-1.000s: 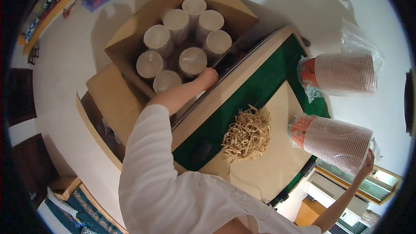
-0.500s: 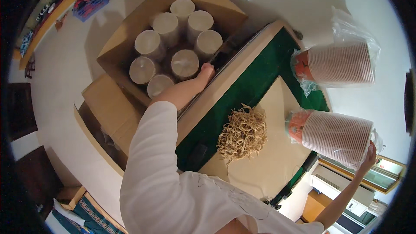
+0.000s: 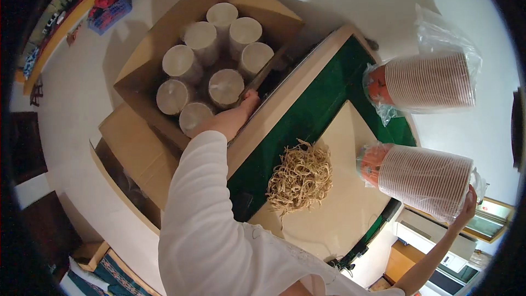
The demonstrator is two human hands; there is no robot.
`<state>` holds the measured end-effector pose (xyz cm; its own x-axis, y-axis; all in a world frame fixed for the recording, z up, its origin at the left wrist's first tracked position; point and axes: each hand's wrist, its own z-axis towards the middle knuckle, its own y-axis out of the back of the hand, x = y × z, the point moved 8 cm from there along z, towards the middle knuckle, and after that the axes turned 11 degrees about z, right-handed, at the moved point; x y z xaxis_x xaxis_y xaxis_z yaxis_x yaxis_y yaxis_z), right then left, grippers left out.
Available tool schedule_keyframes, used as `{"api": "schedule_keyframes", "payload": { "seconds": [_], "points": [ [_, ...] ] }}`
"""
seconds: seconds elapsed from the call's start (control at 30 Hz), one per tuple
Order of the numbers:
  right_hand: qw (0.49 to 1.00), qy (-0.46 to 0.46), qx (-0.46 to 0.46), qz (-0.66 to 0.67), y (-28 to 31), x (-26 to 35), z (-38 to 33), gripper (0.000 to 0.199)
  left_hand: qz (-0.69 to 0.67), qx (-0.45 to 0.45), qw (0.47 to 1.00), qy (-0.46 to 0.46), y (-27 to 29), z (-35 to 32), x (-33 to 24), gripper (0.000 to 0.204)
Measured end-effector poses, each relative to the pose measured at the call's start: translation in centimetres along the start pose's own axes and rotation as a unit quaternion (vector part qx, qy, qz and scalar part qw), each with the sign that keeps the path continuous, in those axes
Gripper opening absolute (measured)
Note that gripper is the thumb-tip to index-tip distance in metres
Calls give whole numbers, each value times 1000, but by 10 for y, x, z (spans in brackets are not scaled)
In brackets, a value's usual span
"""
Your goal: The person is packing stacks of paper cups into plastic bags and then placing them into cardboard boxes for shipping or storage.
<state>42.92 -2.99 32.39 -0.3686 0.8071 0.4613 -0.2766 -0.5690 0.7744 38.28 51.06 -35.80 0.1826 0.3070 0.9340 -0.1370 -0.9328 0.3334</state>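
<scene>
My left hand (image 3: 244, 111) is closed on the near right edge of an open cardboard box (image 3: 145, 49), beside the table. Several wrapped cup stacks (image 3: 226, 86) stand upright inside, pale round ends up. At the far right my right hand (image 3: 467, 208) grips the near end of a long stack of paper bowls (image 3: 419, 178) in clear plastic; its fingers are partly hidden. That stack lies on its side, its orange printed end toward the table's middle. Another such bowl stack (image 3: 427, 82) lies behind it, its loose plastic bunched at the back.
A heap of tan rubber bands (image 3: 301, 178) sits on a beige board (image 3: 350, 153) over the green tabletop (image 3: 307, 118) with a pale wooden rim. A cardboard flap (image 3: 139, 148) hangs at the box's near side. A purple basket (image 3: 112, 13) stands at the far left.
The box and my left hand on its edge have shifted slightly left and nearer relative to the table. My right hand stays on the bowl stack. The view has turned a little.
</scene>
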Motion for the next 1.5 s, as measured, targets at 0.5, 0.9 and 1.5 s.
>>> {"api": "schedule_keyframes", "payload": {
  "seconds": [0.5, 0.9, 1.5],
  "points": [
    [997, 65, 7, -40, -11, -8, 9, 29, -416, -130, 885, 164, 41, -168, 143, 37],
    [999, 41, 19, -17, -12, -7, 7, 30, -711, 159, 608, 317, -34, -73, 158, 43],
    [997, 69, 16, -41, 0, -19, 9, 31, -696, 103, 611, 363, -37, -63, 150, 29]
  ]
}}
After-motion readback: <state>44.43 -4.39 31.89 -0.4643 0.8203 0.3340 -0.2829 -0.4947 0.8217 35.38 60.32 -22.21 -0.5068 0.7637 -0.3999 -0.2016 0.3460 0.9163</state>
